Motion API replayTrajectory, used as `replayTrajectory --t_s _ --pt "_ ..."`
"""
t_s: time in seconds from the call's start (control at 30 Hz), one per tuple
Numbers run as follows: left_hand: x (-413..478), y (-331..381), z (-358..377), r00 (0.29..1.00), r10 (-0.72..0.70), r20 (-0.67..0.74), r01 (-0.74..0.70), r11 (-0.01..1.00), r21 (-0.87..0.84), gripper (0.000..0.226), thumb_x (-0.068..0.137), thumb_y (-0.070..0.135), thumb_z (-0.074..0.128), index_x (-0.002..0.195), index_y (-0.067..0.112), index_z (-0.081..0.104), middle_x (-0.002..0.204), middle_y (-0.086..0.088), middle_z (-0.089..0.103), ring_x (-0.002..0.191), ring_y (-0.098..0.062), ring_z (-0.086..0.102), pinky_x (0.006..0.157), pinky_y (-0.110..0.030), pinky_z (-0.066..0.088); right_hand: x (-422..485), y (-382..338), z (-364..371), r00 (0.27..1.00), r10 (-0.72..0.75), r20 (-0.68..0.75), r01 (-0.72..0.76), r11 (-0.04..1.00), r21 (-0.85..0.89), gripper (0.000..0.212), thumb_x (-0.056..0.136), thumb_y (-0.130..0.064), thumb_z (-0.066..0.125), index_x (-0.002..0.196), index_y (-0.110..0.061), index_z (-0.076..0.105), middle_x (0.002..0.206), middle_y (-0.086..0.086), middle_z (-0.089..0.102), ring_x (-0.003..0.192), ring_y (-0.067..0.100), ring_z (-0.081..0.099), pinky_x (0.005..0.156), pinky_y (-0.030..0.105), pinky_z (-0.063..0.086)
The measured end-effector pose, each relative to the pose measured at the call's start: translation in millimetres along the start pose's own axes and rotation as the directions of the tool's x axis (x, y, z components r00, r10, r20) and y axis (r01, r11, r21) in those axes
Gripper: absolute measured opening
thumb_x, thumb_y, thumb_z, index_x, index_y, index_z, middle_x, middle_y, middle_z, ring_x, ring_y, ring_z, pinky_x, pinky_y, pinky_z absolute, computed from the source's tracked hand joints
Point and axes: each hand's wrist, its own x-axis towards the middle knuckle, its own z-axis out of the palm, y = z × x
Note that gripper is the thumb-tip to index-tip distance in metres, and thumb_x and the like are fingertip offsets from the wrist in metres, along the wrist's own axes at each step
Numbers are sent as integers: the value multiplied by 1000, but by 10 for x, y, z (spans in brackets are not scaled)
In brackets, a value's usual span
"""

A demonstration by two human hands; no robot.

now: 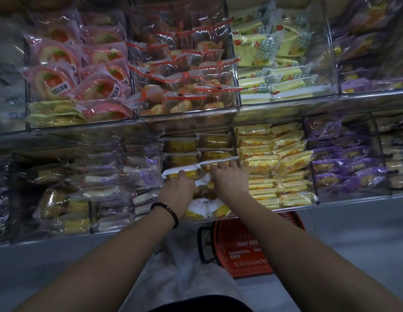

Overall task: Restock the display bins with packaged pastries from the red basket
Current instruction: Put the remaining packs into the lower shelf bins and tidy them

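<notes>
Progress: late stage, by judgement. The red basket (pixel 245 255) stands on the floor below the shelf and shows bare mesh where it is visible. The arms hide part of it, so leftovers cannot be excluded. The lower middle bin (pixel 236 143) is filled almost to its front.

The left hand (pixel 177 190) and right hand (pixel 228 179) are side by side inside that bin. Each has its fingers curled over yellow pastry packets (pixel 184 172) atop the stack, apparently seating them.

Remaining: settle these packets, check the basket.

Packets: yellow cake in glossy film with white crimped ends, stacked in rows, lower ones askew.
</notes>
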Motion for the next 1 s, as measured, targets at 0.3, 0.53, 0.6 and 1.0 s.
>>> replayTrajectory --t_s 0.3,0.53,0.6,1.0 --pt "104 38 29 998 56 37 -59 995 86 27 106 9 46 111 15 72 120 -9 60 101 -29 71 77 -38 55 81 -40 54 997 70 43 -72 997 42 41 93 -20 70 132 -23 60 135 0 61 139 33 44 82 45 55" --pt "260 -50 19 998 34 53 -35 999 8 27 104 7 45 119 14 67 121 -12 62 104 -34 70 75 -40 56 107 58 192 998 50 -27 -43 976 213 31 92 -31 69 120 -18 65 124 5 65 129 34 49 80 42 54" --pt "279 -132 -10 999 -32 6 32 989 -146 22 103 8 50 112 13 69 113 -13 66 96 -35 71 76 -43 60 53 152 230 998 10 -59 8 951 310 44 87 -38 75 123 -16 60 124 7 64 124 31 53 81 42 54" --pt "-570 -300 540 949 248 -194 -290 929 -231 55 84 61 68 131 32 60 121 5 61 112 -22 55 90 -40 52 -555 586 451 914 -402 -58 406 911 68 64 77 -43 71 137 -30 53 135 -1 53 131 26 44 105 45 42"
